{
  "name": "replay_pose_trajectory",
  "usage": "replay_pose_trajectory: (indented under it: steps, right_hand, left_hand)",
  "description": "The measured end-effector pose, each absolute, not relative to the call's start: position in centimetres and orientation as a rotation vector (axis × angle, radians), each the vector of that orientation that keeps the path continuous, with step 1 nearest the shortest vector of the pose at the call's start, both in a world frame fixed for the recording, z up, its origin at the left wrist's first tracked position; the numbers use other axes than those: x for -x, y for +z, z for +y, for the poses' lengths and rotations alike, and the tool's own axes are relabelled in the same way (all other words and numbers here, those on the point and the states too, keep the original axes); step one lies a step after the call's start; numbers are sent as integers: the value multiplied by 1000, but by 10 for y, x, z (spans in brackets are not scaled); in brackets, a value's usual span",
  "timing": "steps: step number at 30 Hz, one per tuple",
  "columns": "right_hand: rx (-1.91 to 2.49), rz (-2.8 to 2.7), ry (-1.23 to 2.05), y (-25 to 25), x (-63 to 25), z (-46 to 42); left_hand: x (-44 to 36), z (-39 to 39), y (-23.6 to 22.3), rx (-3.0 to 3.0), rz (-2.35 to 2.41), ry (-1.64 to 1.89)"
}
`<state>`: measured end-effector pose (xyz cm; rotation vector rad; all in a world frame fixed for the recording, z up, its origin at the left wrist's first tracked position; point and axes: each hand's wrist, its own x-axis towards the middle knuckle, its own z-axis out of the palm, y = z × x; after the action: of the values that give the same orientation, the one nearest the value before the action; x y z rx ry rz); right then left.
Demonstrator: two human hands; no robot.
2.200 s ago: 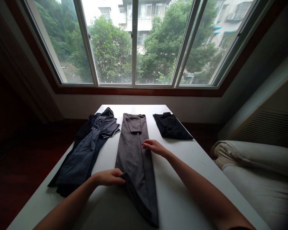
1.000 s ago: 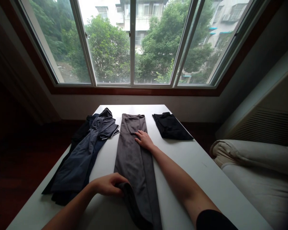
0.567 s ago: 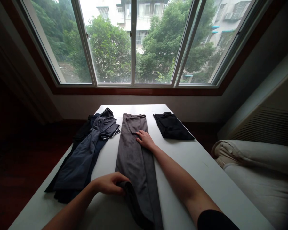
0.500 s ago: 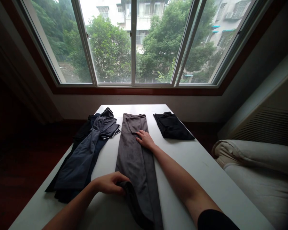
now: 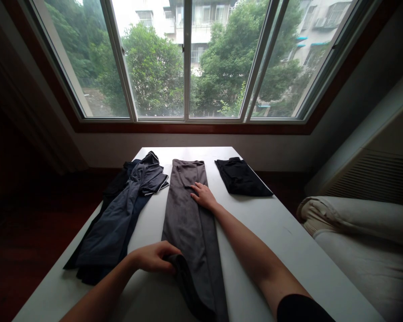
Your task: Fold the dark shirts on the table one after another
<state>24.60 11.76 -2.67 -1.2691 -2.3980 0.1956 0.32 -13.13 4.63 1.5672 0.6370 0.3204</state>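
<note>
Grey-brown trousers [image 5: 188,219] lie lengthwise down the middle of a white table [image 5: 255,273], waistband toward the window, legs one over the other. My left hand [image 5: 156,256] pinches the near left part of a trouser leg and holds it raised, so the fabric curls up off the table. My right hand [image 5: 203,195] rests flat on the upper part of the trousers, palm down with fingers stretched out to the left. The trousers' nearest end runs out of the bottom of the view.
Left of the trousers lies a pile of dark clothes [image 5: 110,232], with a short-sleeved, white-edged garment on top. A folded black garment [image 5: 242,176] sits at the far right edge. A beige sofa [image 5: 362,241] stands right of the table; a window [image 5: 188,67] is beyond it.
</note>
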Motion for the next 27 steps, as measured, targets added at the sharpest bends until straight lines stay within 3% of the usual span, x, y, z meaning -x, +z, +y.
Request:
replay_pose_trajectory:
  steps: [27]
  right_hand:
    - [1281, -2362, 222, -24, -245, 115]
  left_hand:
    - [-2, -131, 46, -1566, 632, 323]
